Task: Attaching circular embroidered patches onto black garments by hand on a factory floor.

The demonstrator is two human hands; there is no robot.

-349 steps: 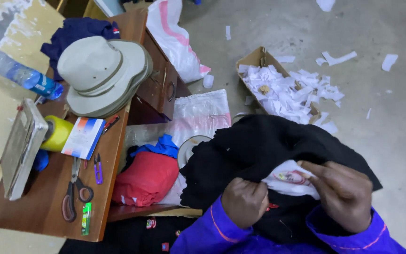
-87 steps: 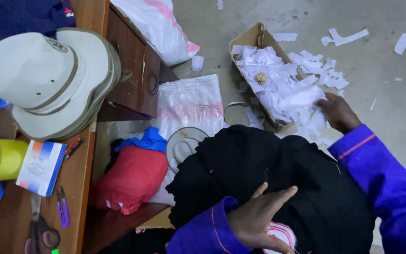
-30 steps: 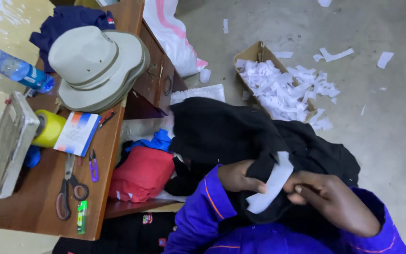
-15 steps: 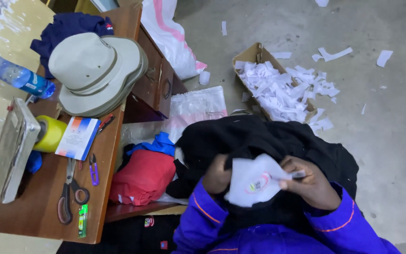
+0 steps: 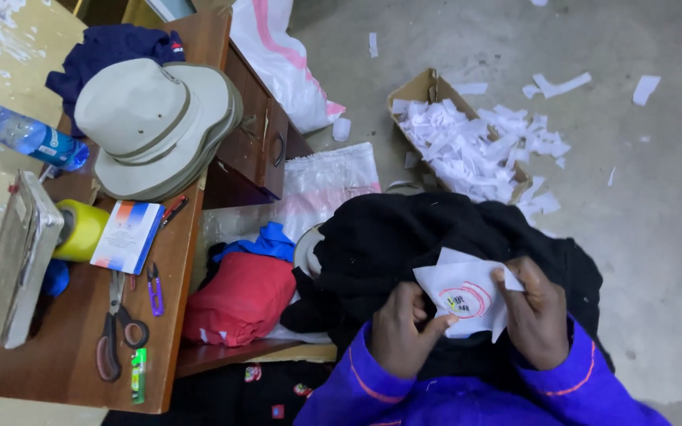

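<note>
Both hands hold a white paper piece point(image 5: 463, 292) with a round red-ringed printed mark, over a black garment point(image 5: 436, 233) on my lap. My left hand point(image 5: 404, 327) pinches the paper's lower left edge. My right hand point(image 5: 534, 312) grips its right edge with the fingers curled over it. My sleeves are blue-purple with orange trim.
A cardboard box point(image 5: 424, 85) of white paper scraps lies on the concrete floor ahead, with more scraps scattered around. On the wooden table point(image 5: 73, 347) at left are beige hats point(image 5: 155, 126), scissors point(image 5: 116, 327), a yellow roll point(image 5: 80, 230), a water bottle point(image 5: 21, 136). A red cloth point(image 5: 242, 300) lies beside the black garment.
The right hand reached to the scrap box, then came back. Both hands now hold the white paper flatter, with its printed mark facing up.
</note>
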